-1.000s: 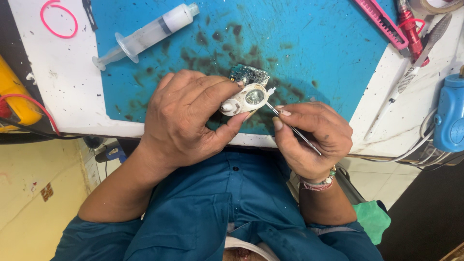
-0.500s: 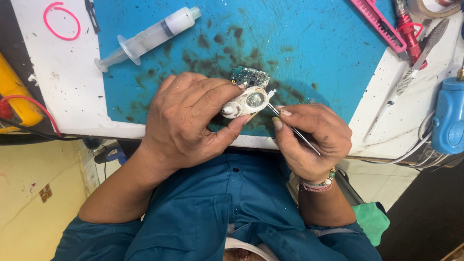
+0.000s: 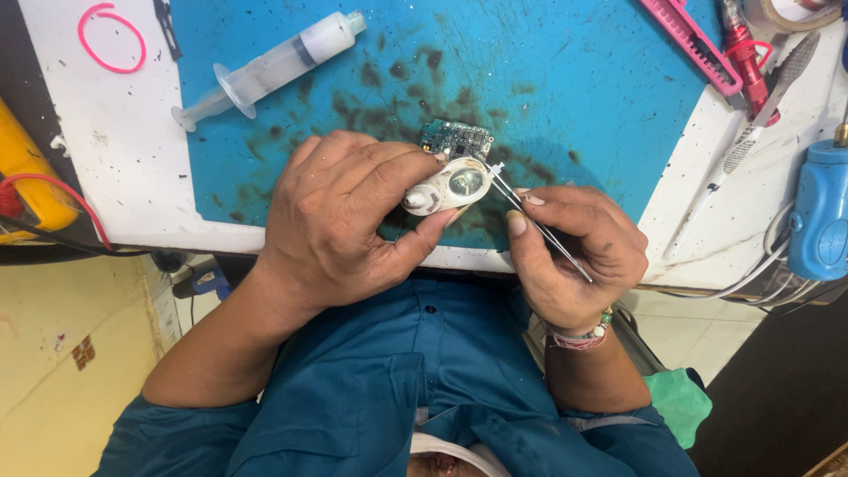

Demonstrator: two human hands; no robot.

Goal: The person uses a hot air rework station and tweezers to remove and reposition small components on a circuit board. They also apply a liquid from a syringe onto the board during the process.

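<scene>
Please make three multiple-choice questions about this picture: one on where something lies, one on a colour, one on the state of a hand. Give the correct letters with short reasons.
1. Where does the clear plastic syringe lie?
A. On the blue work mat, beyond the hands
B. On the floor
C. In the person's lap

2. What colour is the loop of rubber band on the white tabletop?
A. Green
B. Pink
C. Black

3. What is the right hand doing?
A. Resting flat and empty
B. Holding the syringe
C. Pinching thin metal tweezers

Answers:
1. A, as the syringe rests on the mat's far left part.
2. B, as the loop is clearly pink against the white surface.
3. C, as the fingers grip the tweezers, whose tips meet the small white oval casing held in the left hand, beside a small green circuit board.
</scene>
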